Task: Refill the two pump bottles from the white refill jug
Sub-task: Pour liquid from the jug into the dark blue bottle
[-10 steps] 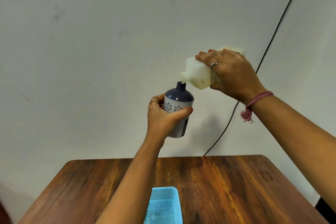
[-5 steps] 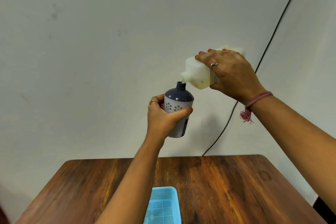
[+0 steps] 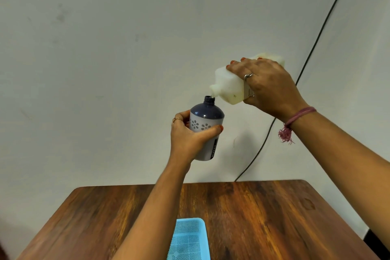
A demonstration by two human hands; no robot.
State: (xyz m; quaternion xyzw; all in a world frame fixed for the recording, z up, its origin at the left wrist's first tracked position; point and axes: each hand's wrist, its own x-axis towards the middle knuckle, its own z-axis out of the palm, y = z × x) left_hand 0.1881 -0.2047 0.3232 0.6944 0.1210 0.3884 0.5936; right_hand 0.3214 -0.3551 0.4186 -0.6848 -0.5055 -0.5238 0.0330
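The right hand (image 3: 268,86) grips the white refill jug (image 3: 230,88), fingers wrapped over its body, with the jug tipped spout-down to the left. Compared with the frames of the preceding second, the jug angle and hand positions are almost unchanged; the spout remains directly over, and close to or touching, the open neck of the pump bottle (image 3: 205,131). No stream is visible, so whether liquid flows cannot be told. The left hand (image 3: 190,137) holds this bottle upright in the air, thumb and fingers clamped around its pale floral band. In judgement, the first pour is in progress and the alignment is held steady.

Vertical dark-label lettering on the bottle is too small to read. The jug's side label is illegible.

Below, a blue mesh tray (image 3: 187,238) lies on the wooden tabletop (image 3: 274,217). A second pump bottle is not in view.
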